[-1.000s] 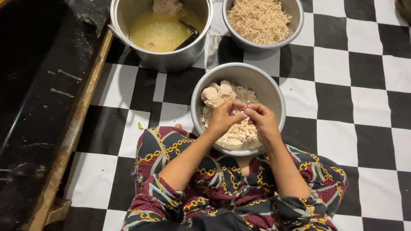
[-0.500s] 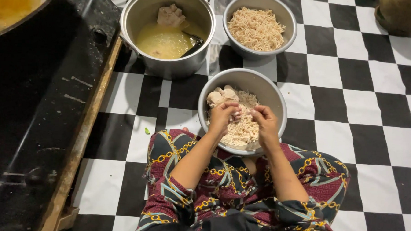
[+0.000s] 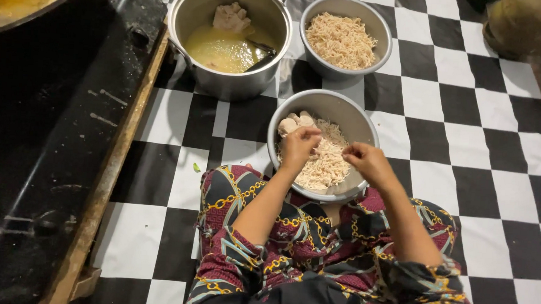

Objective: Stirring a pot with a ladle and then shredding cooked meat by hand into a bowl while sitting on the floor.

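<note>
A steel bowl rests against my knees on the checkered floor, holding pale shredded chicken and a few whole pieces at its far left. My left hand hovers over the bowl, fingers pinched on a strand of chicken. My right hand is a little to its right, also pinching meat, and the two hands are apart. Both forearms reach out over my patterned red and black clothing.
A large steel pot with yellow broth, a chunk of chicken and a ladle stands at the far left. A second bowl of shredded chicken sits behind. A black stove on a wooden board lies to the left.
My hands have pulled apart, the right moving rightward over the bowl. The camera view has shifted slightly.
</note>
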